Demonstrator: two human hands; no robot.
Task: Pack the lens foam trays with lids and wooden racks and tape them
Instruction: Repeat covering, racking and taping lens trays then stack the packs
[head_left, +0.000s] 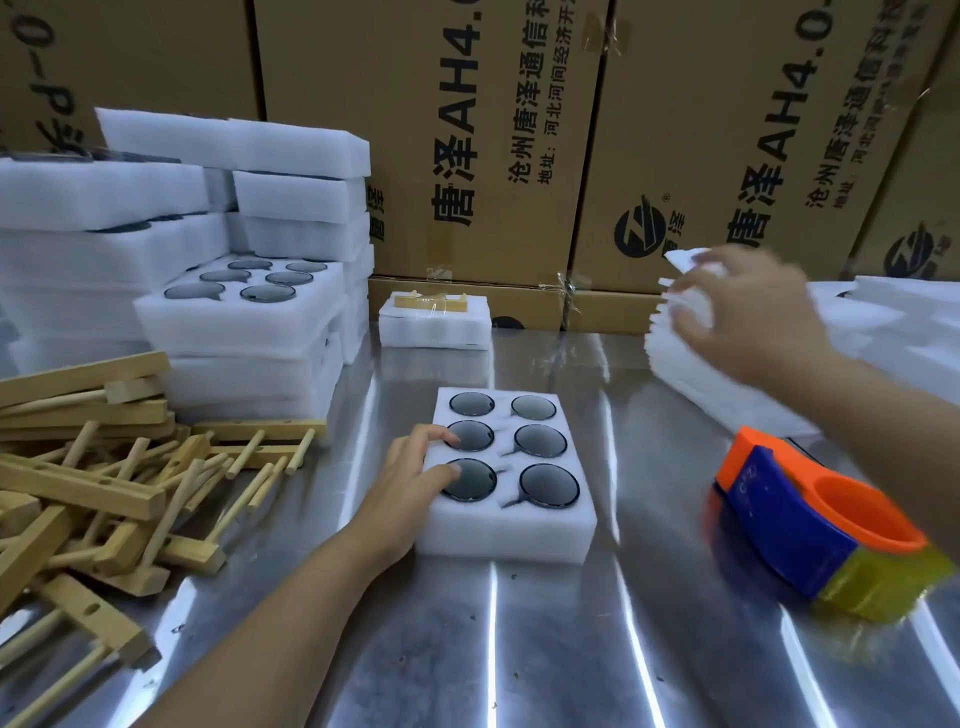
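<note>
Head view, the only one

- Foam tray (506, 530) lies flat mid-counter (571, 665), uncovered, pockets facing up
- Left hand (415, 467) rests on the tray's left edge, fingers (451, 438) loosely spread, tips touching the two nearer left lenses (540, 440); steadying, not gripping
- Right hand (748, 312) is out at the lid stack (691, 374), well apart from the tray; fingers curl over the top lid (688, 258), one corner lifted. Motion blur hides how firm the hold is
- Tape dispenser (795, 514) sits just under the right forearm

Risks, as I judge them
- Sheets cling: the lid may drag its neighbours off the stack
- The returning forearm could knock the dispenser
- Fingertips on glass mean smudges, or a lens tipped from its pocket if the hand presses
- A skewed lid would leave pockets open before taping

Counts
- Lenses in this tray: six, two columns of three
- Open tray on the left tray stack (244, 332): six lenses
- Finished taped bundle (435, 325) at the back: one
- Dispenser: one
- Wooden racks (104, 483): tangled heap, cannot count
- Lids: many, edges blur together
</note>
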